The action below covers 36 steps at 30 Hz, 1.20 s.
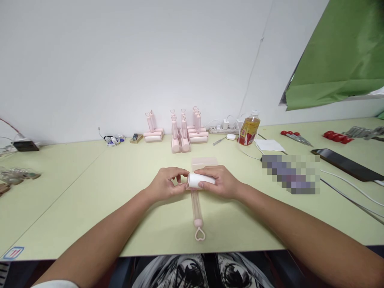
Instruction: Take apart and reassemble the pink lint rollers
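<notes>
A lint roller's white sticky roll [195, 180] lies crosswise between my hands, over the table. Around its right part my right hand [222, 182] is closed, thumb on the near side and fingers on top. My left hand [167, 184] pinches the roll's left end with thumb and fingertips. Toward me points the clear pink handle [196, 206], ending in a heart-shaped loop [200, 234]; its joint with the roll is partly hidden. Just behind my right hand lies a translucent pink cover [204, 161].
Several pink lint rollers [184, 138] stand along the wall. To their right are a power strip [223, 130], a tilted drink bottle [249, 129] and white paper [270, 145]. A phone [348, 164], cables and red-handled tools [295, 136] lie at right.
</notes>
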Each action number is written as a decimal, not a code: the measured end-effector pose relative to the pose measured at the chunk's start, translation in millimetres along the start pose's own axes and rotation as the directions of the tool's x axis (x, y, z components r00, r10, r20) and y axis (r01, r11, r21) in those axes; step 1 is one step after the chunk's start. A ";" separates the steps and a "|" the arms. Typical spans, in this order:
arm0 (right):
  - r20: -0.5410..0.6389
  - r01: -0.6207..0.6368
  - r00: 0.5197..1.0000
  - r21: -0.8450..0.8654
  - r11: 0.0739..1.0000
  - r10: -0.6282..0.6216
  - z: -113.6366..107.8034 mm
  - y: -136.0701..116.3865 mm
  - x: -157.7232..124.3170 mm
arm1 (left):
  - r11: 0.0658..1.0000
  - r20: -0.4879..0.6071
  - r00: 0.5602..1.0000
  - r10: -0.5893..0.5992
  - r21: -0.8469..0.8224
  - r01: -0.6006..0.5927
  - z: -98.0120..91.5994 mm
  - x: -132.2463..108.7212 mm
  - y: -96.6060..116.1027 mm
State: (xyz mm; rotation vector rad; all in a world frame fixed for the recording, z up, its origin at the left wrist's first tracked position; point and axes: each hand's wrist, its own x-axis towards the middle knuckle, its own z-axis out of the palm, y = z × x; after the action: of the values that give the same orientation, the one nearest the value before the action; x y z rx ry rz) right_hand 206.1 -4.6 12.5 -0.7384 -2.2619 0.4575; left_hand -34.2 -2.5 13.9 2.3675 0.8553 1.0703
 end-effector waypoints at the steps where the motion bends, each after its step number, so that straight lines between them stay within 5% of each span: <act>1: -0.005 -0.019 1.000 0.006 1.000 0.019 0.3 -0.5 0.1 | 1.000 -0.016 1.000 0.012 0.016 -0.012 0.6 -0.2 -0.5; 8: -0.034 -0.185 0.981 0.120 0.975 0.190 1.6 1.3 1.5 | 0.993 -0.085 0.994 0.072 0.105 -0.062 3.8 -2.9 -3.3; 13: 0.002 -0.269 0.962 0.212 0.939 0.275 3.3 2.7 1.6 | 0.998 -0.050 0.997 0.065 0.010 -0.065 4.2 -2.2 -4.2; 19: -0.012 -0.375 0.912 0.380 0.846 0.409 8.1 3.0 4.5 | 0.991 -0.143 0.986 0.091 -0.083 -0.104 6.4 0.4 -2.8; 22: 0.003 -0.461 0.810 0.621 0.634 0.586 5.7 0.8 8.9 | 0.935 -0.218 0.964 -0.150 -0.349 0.066 8.1 2.3 -1.6; 25: 0.102 -0.424 0.700 0.856 0.295 0.707 -0.3 -3.0 13.3 | 0.738 -0.165 0.893 -0.418 -0.634 0.229 9.8 4.5 -1.9; 29: 0.157 -0.303 0.705 0.948 0.094 0.692 -4.3 -6.9 16.9 | 0.657 -0.093 0.872 -0.481 -0.697 0.288 13.8 4.2 -1.2; 32: 0.104 -0.253 0.686 0.962 0.101 0.720 -0.1 -6.3 16.8 | 0.719 -0.051 0.887 -0.459 -0.608 0.337 18.7 1.0 3.5; 36: -0.025 -0.239 0.669 0.939 0.247 0.743 8.5 -3.2 14.0 | 0.819 -0.091 0.898 -0.431 -0.458 0.347 23.8 -1.8 10.1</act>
State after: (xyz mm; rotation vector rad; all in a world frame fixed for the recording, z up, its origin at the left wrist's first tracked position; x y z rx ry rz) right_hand 190.5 0.7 15.5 -0.8467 -0.9081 1.4864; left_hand -13.0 -13.6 3.9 1.6493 0.9964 1.1763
